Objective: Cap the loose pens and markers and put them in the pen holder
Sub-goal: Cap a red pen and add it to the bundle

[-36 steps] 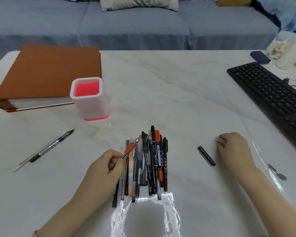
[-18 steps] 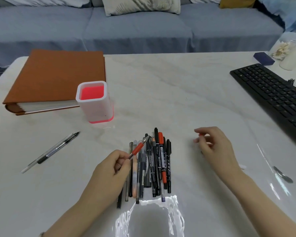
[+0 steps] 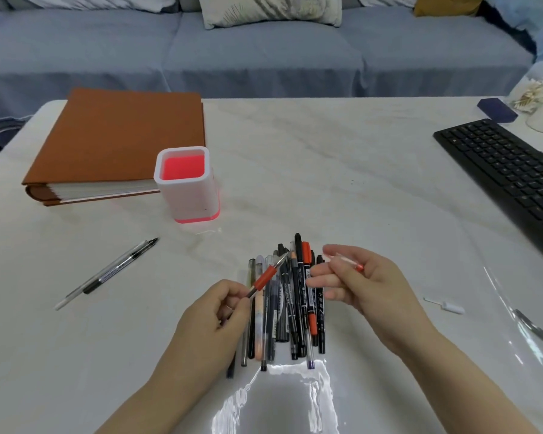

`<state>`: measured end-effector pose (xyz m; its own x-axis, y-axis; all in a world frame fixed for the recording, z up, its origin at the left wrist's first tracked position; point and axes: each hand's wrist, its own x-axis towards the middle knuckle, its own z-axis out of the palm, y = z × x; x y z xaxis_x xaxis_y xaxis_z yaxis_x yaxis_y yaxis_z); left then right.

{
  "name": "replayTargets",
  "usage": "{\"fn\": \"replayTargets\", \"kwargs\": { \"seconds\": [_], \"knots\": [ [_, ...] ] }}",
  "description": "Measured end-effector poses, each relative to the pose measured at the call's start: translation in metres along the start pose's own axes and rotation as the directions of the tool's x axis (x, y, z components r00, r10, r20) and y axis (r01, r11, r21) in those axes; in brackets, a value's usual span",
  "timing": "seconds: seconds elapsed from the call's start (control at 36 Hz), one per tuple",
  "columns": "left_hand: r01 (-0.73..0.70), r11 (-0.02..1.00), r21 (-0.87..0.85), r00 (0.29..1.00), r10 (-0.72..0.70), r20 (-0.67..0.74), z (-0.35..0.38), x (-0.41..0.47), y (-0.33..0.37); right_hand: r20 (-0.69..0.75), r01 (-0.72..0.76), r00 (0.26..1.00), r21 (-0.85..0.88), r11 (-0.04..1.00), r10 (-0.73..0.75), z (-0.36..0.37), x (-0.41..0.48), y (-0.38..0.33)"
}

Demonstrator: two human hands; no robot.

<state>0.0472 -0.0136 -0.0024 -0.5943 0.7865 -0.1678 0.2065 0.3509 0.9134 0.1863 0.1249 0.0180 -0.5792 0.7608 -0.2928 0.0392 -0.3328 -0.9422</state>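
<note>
1. Firstly, at the far left a thick brown cloth-covered album (image 3: 116, 142) lies flat on the glossy, marble-patterned table (image 3: 326, 170).
2. Near it, a slim clear-barrelled pen (image 3: 107, 274) with a black grip lies alone, slanted, well left of both hands.
3. The pen holder (image 3: 185, 183), a squarish white plastic cup with rounded corners and a red inside, stands upright against the album's near right corner.
4. The left hand (image 3: 213, 314) grasps an uncapped red-grip pen (image 3: 265, 277), its metal tip pointing far and right.
5. A pile of pens and markers (image 3: 292, 305), mostly black, lies between the hands.
6. The right hand (image 3: 361, 286) pinches a translucent cap (image 3: 350, 262) with a red end, just right of the pen's tip.
7. A black keyboard (image 3: 508, 173) sits at the far right.
</note>
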Motion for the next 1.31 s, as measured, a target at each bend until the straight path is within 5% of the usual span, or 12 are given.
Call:
{"fn": "replayTargets", "kwargs": {
  "seconds": [0.25,0.86,1.14,1.22,1.31],
  "knots": [
    [-0.047,0.999,-0.018,0.999,0.047,0.019,-0.003,-0.008,0.008,0.05,0.087,0.996,-0.256,0.963,-0.077,0.002,-0.001,0.003],
    [-0.087,0.996,0.005,0.995,0.087,0.044,-0.003,-0.021,0.025,0.023,0.078,0.997,0.052,0.996,-0.08,0.0,-0.011,0.002],
    [-0.279,0.956,0.087,0.959,0.275,0.063,0.0,-0.017,0.013,0.072,0.094,0.993,0.021,0.995,-0.095,0.009,-0.014,0.014],
    [-0.255,0.967,0.022,0.967,0.255,0.016,0.005,-0.017,0.016,0.065,0.107,0.992,0.034,0.994,-0.109,0.01,-0.015,0.015],
    [-0.059,0.982,-0.18,0.998,0.062,0.013,0.008,-0.017,0.023,0.062,0.142,0.988,0.048,0.989,-0.145,0.01,-0.016,0.014]
  ]
}}
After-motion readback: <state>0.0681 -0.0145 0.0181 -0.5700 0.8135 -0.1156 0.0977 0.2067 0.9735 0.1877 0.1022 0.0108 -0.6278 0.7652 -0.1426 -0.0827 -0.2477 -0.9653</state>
